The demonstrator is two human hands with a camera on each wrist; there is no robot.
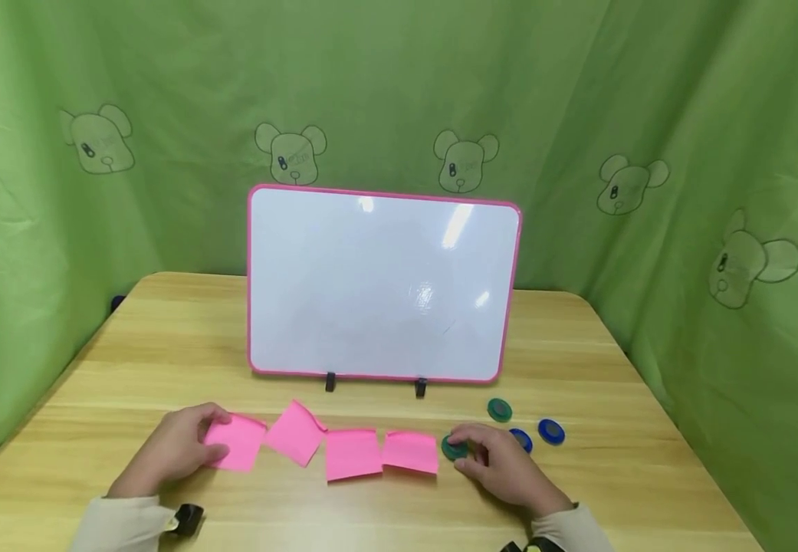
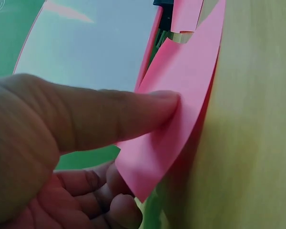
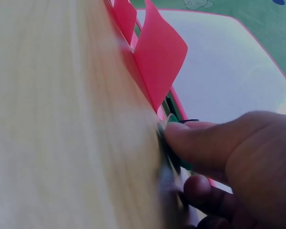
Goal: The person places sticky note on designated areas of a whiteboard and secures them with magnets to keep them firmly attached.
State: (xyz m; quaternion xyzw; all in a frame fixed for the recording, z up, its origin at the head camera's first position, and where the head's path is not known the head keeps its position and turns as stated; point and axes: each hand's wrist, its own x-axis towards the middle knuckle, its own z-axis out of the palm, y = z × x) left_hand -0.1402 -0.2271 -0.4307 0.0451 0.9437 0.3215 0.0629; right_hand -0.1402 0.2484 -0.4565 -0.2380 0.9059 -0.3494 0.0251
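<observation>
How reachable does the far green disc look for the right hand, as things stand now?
Probably yes: the far green disc lies just beyond the right hand, and no object appears to stand between them. However, this hand holds the near green disc, so it may need releasing first.

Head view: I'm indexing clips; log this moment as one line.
left hand: pinches leftmost pink square paper note | right hand: pinches round green disc | pink-framed rectangular white board: standing on black feet
</observation>
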